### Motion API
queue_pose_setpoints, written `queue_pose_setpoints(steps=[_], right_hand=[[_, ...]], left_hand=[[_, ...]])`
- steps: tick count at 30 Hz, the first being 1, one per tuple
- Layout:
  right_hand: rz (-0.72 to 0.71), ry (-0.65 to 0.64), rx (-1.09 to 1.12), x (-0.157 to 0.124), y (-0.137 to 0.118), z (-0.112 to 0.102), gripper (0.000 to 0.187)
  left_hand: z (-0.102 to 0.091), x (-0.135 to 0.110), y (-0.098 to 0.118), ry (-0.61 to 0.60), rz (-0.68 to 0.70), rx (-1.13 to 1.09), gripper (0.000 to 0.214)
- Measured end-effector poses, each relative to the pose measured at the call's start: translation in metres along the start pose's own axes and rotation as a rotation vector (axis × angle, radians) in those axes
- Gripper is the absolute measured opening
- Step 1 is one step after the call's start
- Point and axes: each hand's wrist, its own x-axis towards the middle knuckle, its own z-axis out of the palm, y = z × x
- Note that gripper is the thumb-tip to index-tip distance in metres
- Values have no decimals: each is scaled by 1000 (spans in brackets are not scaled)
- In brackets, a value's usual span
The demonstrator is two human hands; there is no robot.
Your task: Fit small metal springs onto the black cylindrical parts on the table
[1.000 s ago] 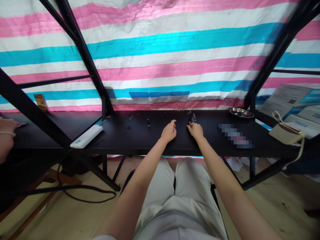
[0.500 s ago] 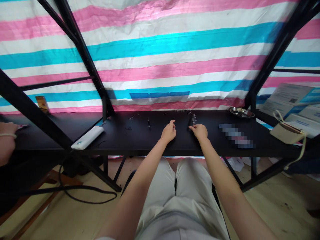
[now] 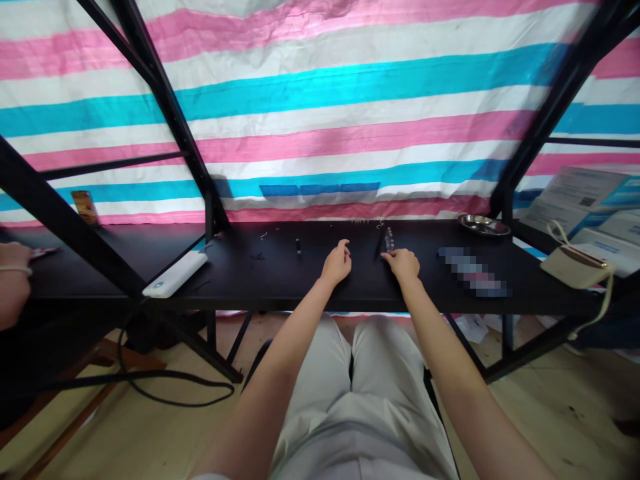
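Observation:
My right hand [image 3: 403, 265] rests over the black tabletop with its fingers pinched at the near end of a clear strip with small round bumps [image 3: 389, 238]. Just left of that strip lies a thin dark stick [image 3: 380, 243], apart from the fingertips. My left hand [image 3: 337, 263] is on the table to the left, fingers curled in and the index bent forward; anything inside it is hidden. Farther left, a small black tube with a pale end [image 3: 299, 247] stands or lies by itself; I cannot tell which.
A metal dish [image 3: 484, 225] sits at the back right, near a blurred-out item [image 3: 473, 272] and a beige bag [image 3: 575, 264]. On the left are a white power bank-like block [image 3: 175, 275], a black frame post [image 3: 165, 107] and another person's hand [image 3: 14, 280].
My right hand has shifted slightly to the right, away from the dark stick, and the clear strip shows more upright beside it. My left hand stays nearly still.

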Motion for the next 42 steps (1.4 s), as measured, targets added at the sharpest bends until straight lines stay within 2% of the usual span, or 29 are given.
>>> queue_pose_setpoints(steps=[5, 7, 9, 13, 17, 22, 28, 35, 38, 42], right_hand=[[-8, 5, 9, -1, -1, -1, 37], [-4, 10, 18, -2, 0, -1, 39], [-5, 16, 29, -2, 0, -1, 41], [4, 50, 77, -3, 0, -1, 52], [55, 108, 143, -6, -3, -5, 61], [57, 218, 186, -9, -5, -9, 61], [-2, 377, 234, -12, -6, -7, 50], [-174, 590, 268, -17, -10, -6, 39], [-243, 601, 258, -19, -10, -7, 39], [-287, 512, 207, -22, -11, -9, 40]], left_hand=[[-1, 1, 1, 65, 16, 6, 45], [-3, 0, 4, 157, 2, 16, 48], [-6, 0, 7, 300, -44, 42, 54], [-16, -1, 11, 609, -251, 142, 64], [-24, 1, 8, 755, -496, 144, 63], [-26, 4, -4, 756, -630, 121, 39], [-22, 7, -16, 691, -747, 85, 42], [-19, 9, -30, 649, -695, 35, 46], [-18, 10, -36, 648, -693, -23, 45], [-18, 11, -40, 657, -676, -119, 44]])
